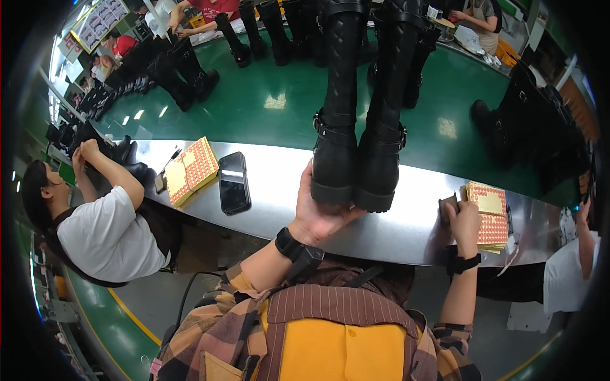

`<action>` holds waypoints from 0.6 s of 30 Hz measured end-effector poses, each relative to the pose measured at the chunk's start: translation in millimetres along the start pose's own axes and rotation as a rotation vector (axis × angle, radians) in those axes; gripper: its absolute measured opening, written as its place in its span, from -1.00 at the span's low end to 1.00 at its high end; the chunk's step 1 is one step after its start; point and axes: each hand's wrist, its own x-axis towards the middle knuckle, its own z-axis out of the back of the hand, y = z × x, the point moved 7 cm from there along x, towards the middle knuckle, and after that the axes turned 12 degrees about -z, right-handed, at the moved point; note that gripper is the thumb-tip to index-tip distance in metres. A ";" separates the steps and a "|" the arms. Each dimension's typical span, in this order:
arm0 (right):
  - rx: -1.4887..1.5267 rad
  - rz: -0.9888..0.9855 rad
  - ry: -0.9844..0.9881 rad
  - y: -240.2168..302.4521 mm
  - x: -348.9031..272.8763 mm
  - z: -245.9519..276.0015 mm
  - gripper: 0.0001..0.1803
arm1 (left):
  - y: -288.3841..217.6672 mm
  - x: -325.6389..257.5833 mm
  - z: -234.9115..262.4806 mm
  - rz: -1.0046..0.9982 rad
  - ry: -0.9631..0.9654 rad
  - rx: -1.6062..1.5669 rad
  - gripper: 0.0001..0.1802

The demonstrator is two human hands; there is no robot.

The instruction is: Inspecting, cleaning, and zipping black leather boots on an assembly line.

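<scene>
The left hand [321, 213] cups the heels of a pair of tall black boots [359, 108], grip curled under their soles; the shafts run straight away from it over the steel bench [279, 203]; the right hand [462, 219], farther off, presses flat on a dotted sticker pad [488, 213].

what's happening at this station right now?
A person at a steel counter holds a pair of tall black buckled boots up by the soles with the left hand. The right hand rests on a small dark object beside a stack of red-and-cream patterned sheets. A phone and a second sheet stack lie on the counter to the left. More black boots stand on the green belt beyond. Co-workers sit on both sides.
</scene>
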 end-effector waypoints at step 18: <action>0.856 0.568 0.013 186.7 -148.2 -6.9 -0.36 | -42.1 -42.6 35.0 -0.717 0.182 1.635 -0.23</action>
